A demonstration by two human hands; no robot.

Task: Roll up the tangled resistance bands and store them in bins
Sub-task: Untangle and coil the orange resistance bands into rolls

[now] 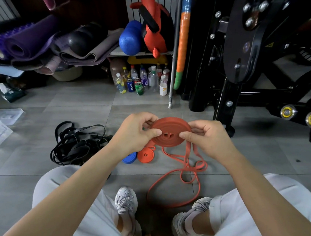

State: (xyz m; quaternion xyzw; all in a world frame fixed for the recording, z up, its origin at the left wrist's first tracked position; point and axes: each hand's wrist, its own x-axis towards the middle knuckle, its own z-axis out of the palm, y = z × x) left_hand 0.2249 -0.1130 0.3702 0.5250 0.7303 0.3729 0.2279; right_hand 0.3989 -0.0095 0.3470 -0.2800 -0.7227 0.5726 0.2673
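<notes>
I hold a flat red coil of resistance band (170, 132) above the floor between both hands. My left hand (136, 133) pinches its left side, thumb on top. My right hand (206, 136) pinches the right side. The unrolled tail of the red band (177, 175) hangs from the coil and loops over the tiles between my shoes. On the floor below the coil lie a small rolled orange band (146, 155) and a rolled blue band (130, 158), partly hidden by my left wrist. A tangled heap of black bands (74, 144) lies to the left.
Clear plastic bins (1, 126) sit at the far left on the tiles. Bottles and cans (140, 81) stand under a shelf behind. Rolled mats (29, 42) are piled at the back left. A black exercise machine (252, 68) fills the right.
</notes>
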